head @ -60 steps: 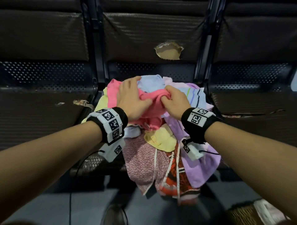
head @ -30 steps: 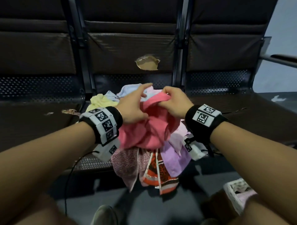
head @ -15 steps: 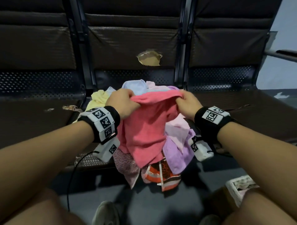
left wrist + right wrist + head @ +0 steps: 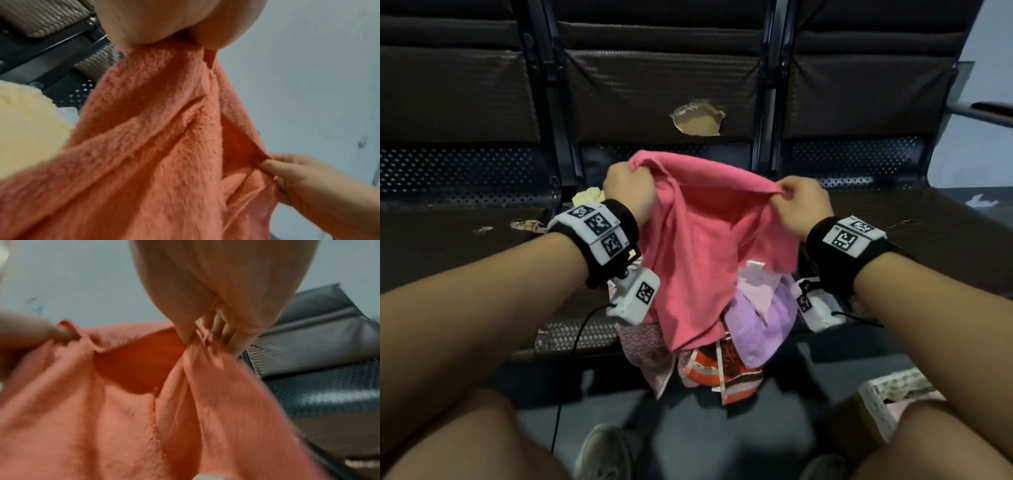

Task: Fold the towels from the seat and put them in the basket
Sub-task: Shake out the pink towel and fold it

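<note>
**Pink towel held up between my two hands**

My left hand (image 4: 628,190) is clenched around one top corner of the pink towel (image 4: 705,246), the cloth bunched inside my fist with a small tuft poking out above it. My right hand (image 4: 803,205) pinches the opposite part of the top edge between thumb and fingertips; in the right wrist view the fingers (image 4: 230,337) are curled tight on a gathered fold. The left hand sits a little higher than the right, so the top edge sags in a shallow curve between them.

The towel hangs down from both grips, loose and creased, clear of the seat, with its lower end draping toward 6 o'clock over the pile of towels (image 4: 722,342) beneath it. In that pile I can make out a lilac towel (image 4: 760,329), a pale pink one above it, an orange-and-white patterned cloth (image 4: 719,370) hanging over the front edge, and a speckled pink cloth at 7 o'clock. A yellow towel (image 4: 589,196) peeks out at 9 o'clock of my left hand.

The pile lies on the middle seat of the dark bench (image 4: 465,246), whose backrest has a torn hole (image 4: 698,120) at 12 o'clock. The white woven basket (image 4: 876,401) stands on the floor at 4 o'clock, partly hidden by my right arm.
</note>
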`<act>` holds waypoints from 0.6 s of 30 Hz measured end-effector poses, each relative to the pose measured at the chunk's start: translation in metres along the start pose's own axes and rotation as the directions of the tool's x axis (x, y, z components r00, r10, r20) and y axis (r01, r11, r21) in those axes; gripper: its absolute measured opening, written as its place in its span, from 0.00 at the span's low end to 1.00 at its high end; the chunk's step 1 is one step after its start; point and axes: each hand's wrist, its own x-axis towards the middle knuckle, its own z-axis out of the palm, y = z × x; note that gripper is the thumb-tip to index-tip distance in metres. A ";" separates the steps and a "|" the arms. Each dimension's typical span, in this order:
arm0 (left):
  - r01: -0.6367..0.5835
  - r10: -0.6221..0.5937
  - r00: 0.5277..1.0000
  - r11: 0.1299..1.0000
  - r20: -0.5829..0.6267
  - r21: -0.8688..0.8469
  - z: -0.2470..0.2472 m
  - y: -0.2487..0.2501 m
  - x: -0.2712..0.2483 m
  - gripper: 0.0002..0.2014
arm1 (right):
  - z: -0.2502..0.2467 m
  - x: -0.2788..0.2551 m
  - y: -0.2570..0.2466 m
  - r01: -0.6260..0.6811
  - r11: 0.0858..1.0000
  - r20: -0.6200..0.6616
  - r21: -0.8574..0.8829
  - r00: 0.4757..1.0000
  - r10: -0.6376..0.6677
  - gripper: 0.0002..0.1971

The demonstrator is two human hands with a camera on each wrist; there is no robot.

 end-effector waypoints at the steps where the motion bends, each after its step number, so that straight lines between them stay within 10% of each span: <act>1: 0.044 -0.046 0.999 0.998 -0.023 -0.045 -0.002 0.002 0.003 0.17 | -0.003 0.005 0.002 -0.025 0.995 -0.061 0.092 0.998 0.031 0.06; 5: 0.151 -0.149 0.989 0.975 0.020 -0.165 -0.005 0.009 0.007 0.23 | -0.015 0.008 -0.009 0.049 0.939 -0.159 0.339 0.987 0.006 0.12; 13: 0.103 -0.066 0.977 0.979 0.204 -0.178 0.013 0.002 -0.007 0.10 | 0.011 -0.030 -0.025 0.311 0.949 0.306 -0.048 0.909 -0.283 0.22; 18: 0.201 -0.095 0.946 0.922 0.311 -0.331 0.018 0.010 -0.016 0.13 | 0.014 -0.040 -0.033 0.354 0.924 0.169 0.147 0.911 -0.376 0.14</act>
